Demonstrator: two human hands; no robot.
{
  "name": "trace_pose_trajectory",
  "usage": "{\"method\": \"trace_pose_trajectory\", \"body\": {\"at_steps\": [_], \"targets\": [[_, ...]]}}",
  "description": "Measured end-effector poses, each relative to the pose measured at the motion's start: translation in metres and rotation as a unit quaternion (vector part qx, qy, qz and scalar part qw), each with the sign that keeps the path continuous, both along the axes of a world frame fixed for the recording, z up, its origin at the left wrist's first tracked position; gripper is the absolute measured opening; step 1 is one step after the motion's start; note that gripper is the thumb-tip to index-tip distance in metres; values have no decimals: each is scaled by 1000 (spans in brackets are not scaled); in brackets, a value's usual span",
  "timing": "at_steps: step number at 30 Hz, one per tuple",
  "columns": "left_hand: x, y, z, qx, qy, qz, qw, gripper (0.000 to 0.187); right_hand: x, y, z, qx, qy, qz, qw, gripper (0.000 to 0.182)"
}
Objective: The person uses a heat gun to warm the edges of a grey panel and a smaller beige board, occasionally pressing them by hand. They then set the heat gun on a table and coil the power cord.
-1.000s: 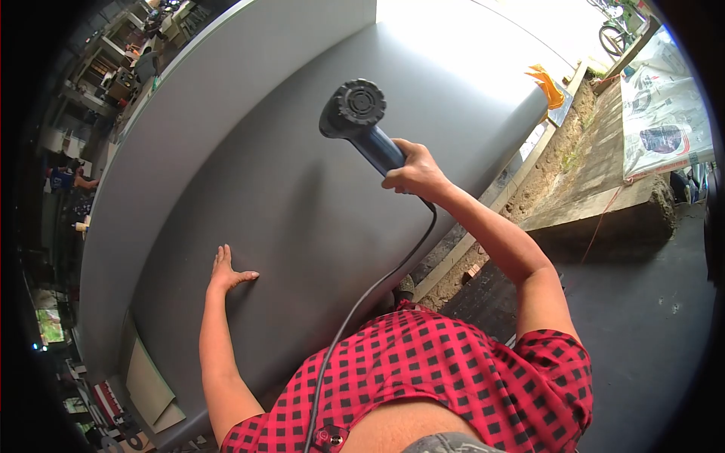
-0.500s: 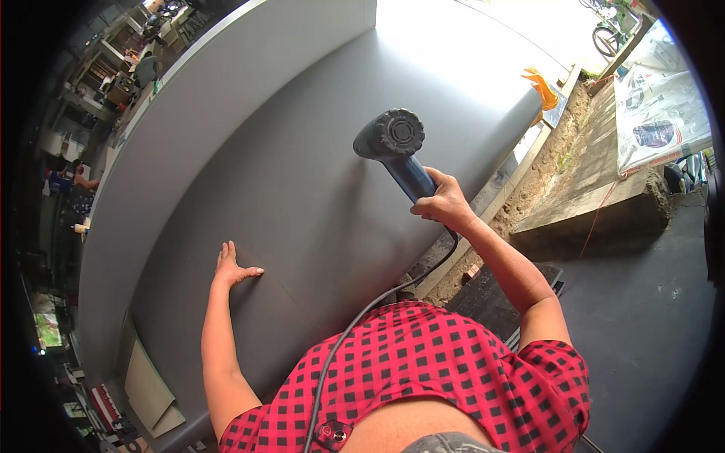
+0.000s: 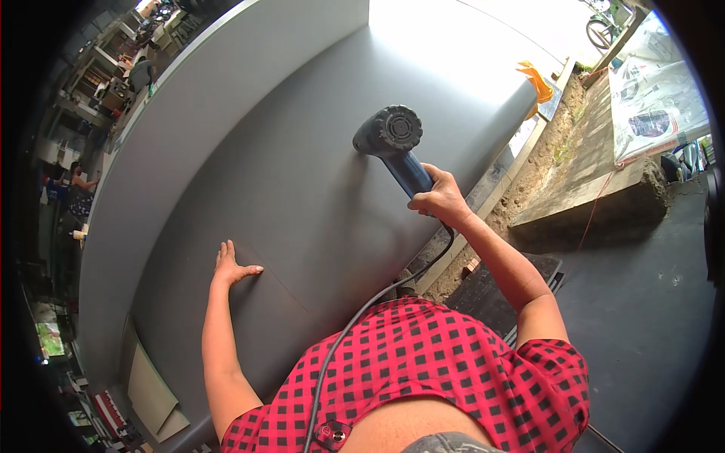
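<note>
A dark blue heat gun (image 3: 408,172) is in my right hand (image 3: 442,198), its fingers wrapped round the handle. The gun's black barrel faces the large grey curved sheet (image 3: 302,189), and a black cord runs from its handle down across my checked shirt. My left hand (image 3: 233,269) rests on the same sheet with its fingers spread and thumb out, holding nothing. A thin line on the sheet's surface runs near my left thumb.
A tall grey side panel (image 3: 162,158) curves along the left. Orange gloves or cloth (image 3: 538,84) lie at the sheet's right edge. Further right are a concrete ledge (image 3: 596,198) and a white plastic sack (image 3: 657,98). Another person (image 3: 78,189) is at the far left.
The view has shifted slightly. My right hand and the heat gun have moved a little to the left. My left hand stays at the same spot on the sheet.
</note>
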State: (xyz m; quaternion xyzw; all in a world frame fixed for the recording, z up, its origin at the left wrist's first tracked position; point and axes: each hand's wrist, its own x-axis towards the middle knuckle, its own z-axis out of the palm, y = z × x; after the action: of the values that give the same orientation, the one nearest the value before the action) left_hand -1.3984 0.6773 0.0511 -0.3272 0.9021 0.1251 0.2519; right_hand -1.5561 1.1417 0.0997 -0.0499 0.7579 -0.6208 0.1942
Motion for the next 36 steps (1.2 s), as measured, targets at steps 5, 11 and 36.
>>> {"method": "trace_pose_trajectory", "body": {"at_steps": [5, 11, 36], "targets": [[0, -2, -2, 0, 5, -12, 1000, 135, 4, -4, -2, -7, 2, -11, 1000, 62], [0, -2, -2, -9, 0, -24, 1000, 135, 27, 5, -3, -51, -4, -50, 997, 60], [-104, 405, 41, 686, 29, -128, 716, 57, 110, 92, -11, -73, 50, -207, 974, 36]]}}
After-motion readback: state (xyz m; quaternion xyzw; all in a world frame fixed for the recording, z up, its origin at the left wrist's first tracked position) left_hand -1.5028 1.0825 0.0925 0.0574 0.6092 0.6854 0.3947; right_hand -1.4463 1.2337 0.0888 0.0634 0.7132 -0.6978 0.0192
